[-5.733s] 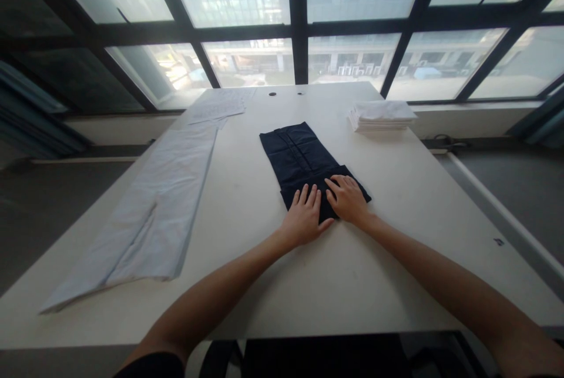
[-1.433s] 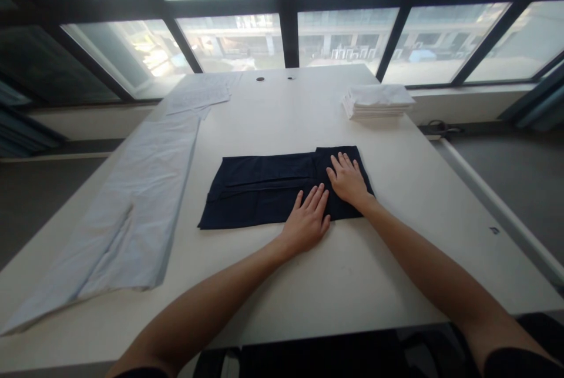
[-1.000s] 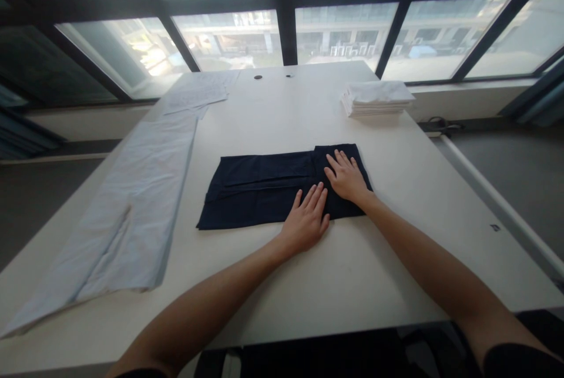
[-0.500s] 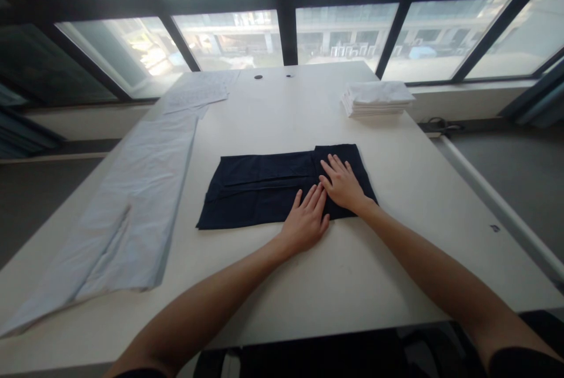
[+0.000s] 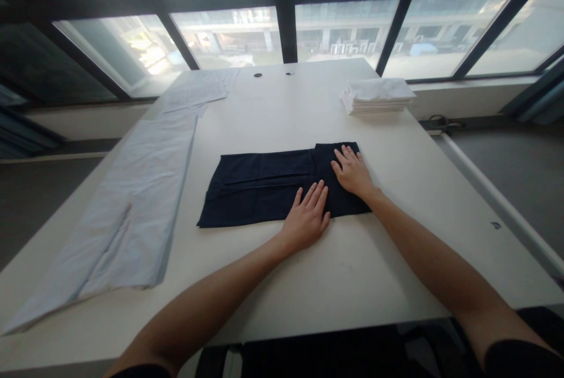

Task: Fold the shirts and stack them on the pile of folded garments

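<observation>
A dark navy piece of folded cloth (image 5: 259,187), perhaps a garment, lies flat on the white table (image 5: 273,113). Its right end is folded over, and a long crease or slit runs along the middle. My left hand (image 5: 306,216) rests palm down on the near edge of the cloth, fingers stretched out. On the folded right end lies my right hand (image 5: 352,172), flat with its fingers extended toward the far right corner. Neither hand grips anything.
To the left, a long white cloth (image 5: 141,190) with a slit lies spread out. Papers or thin sheets (image 5: 198,90) sit beyond it. A stack of folded white cloth (image 5: 376,96) stands at the back right. Windows rise behind the table.
My right hand has slid right and slightly away from me across the folded end, parting from my left hand. The left hand and the cloth have stayed nearly still.
</observation>
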`<state>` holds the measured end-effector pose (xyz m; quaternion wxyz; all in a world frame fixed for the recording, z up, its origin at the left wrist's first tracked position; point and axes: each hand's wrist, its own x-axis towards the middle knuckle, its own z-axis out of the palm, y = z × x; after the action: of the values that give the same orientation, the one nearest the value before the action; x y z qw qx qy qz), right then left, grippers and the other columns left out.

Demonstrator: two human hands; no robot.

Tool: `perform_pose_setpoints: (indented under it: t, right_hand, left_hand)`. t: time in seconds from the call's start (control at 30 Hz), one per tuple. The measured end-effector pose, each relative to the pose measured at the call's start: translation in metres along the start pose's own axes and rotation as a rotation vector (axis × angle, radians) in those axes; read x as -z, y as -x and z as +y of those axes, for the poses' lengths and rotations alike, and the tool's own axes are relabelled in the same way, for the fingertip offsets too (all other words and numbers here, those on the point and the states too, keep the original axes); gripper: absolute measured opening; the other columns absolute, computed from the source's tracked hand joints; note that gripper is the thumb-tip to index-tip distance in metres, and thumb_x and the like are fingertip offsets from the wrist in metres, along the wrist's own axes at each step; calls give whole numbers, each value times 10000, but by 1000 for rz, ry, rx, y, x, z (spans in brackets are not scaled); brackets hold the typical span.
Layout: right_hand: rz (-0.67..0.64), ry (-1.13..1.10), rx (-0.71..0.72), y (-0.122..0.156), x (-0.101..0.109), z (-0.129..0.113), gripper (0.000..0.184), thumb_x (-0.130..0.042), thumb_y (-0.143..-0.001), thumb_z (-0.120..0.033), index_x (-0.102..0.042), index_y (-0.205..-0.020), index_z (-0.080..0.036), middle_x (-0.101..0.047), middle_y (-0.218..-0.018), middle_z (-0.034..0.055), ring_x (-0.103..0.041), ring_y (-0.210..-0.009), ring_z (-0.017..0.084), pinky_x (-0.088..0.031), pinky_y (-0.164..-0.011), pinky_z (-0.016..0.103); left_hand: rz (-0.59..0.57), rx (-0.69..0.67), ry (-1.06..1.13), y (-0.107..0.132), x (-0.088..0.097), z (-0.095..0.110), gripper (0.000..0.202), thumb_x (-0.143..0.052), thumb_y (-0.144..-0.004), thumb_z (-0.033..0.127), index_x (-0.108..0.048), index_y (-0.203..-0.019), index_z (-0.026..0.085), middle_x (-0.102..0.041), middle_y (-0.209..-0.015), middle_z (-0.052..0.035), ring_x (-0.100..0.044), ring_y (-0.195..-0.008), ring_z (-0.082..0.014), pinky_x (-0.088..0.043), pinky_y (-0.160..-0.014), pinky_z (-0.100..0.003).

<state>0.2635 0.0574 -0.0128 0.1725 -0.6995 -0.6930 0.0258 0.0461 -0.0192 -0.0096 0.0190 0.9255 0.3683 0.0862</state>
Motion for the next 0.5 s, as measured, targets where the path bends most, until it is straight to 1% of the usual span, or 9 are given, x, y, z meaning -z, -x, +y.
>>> perform_pose_setpoints:
  t: [0.5]
  right_hand:
    - [28,19,9,3,-1,-3,595,-354,-1054,-383,-481,-1553,-85,-404,-1643,191,-326,-1547,312,-220,-1264,511]
  left_hand:
    - [-14,2,-1,0,1,0,651,-345,-1050,368,-258,-1637,98,-193,-1731,-127,-187,-1604,-259,-206,-1284,-557]
